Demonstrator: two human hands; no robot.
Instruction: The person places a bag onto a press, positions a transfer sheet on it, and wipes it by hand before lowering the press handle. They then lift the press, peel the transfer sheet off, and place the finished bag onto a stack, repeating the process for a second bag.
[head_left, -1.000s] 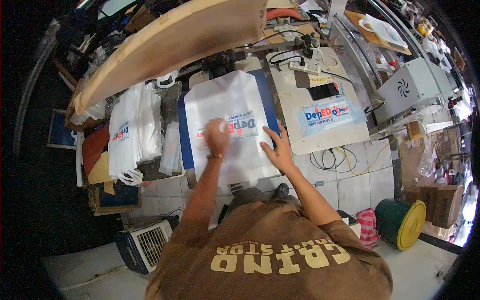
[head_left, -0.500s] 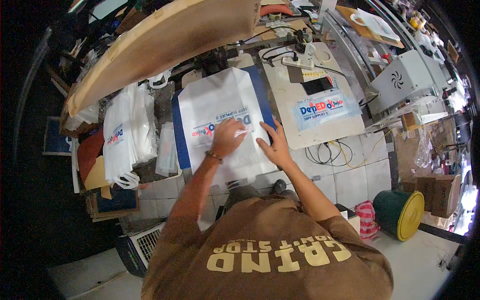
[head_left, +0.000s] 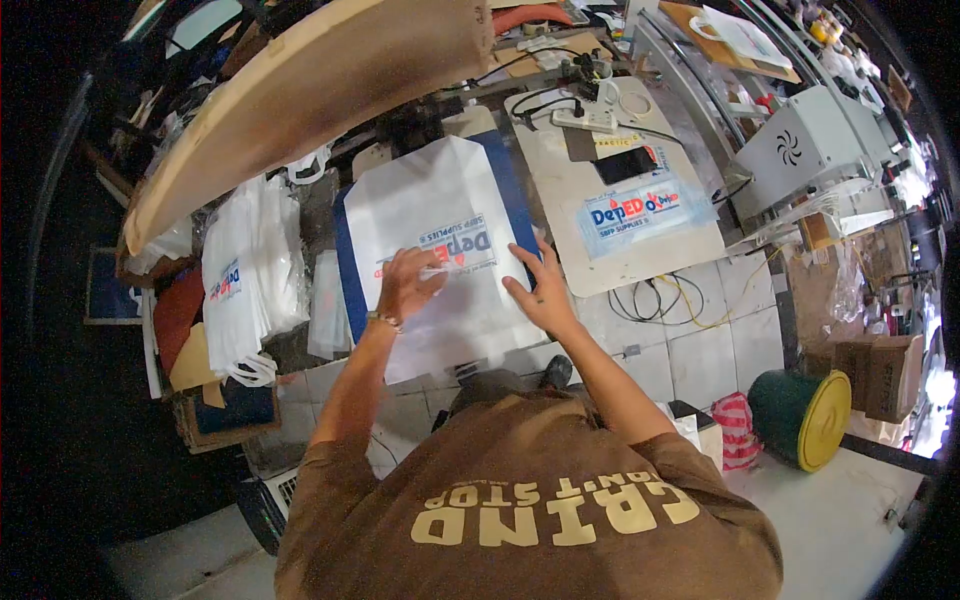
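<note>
A white bag (head_left: 450, 180) with a blue and red "DepED" print lies flat on a dark blue board (head_left: 518, 200). The print appears upside down from where I look. Over the print's left part, my left hand (head_left: 408, 285) has its fingers bent and drawn together; what they pinch, if anything, is hidden. At the bag's right edge rests my right hand (head_left: 540, 292), thumb and fingers spread, pressing on the sheet and holding nothing. Left of the board is a stack of white printed bags (head_left: 250, 280), with clear plastic among them.
To the right, a pale board (head_left: 560, 170) bears a printed film (head_left: 640, 215), a black phone (head_left: 626, 165) and a power strip (head_left: 590, 120). A large tan padded panel (head_left: 320, 90) overhangs the back left. Cables (head_left: 660, 300) lie on the tiles. A grey machine (head_left: 800, 145) stands right.
My left hand has moved left across the print, uncovering more of the lettering. My right hand stays at the bag's right edge, and the whole view has shifted slightly.
</note>
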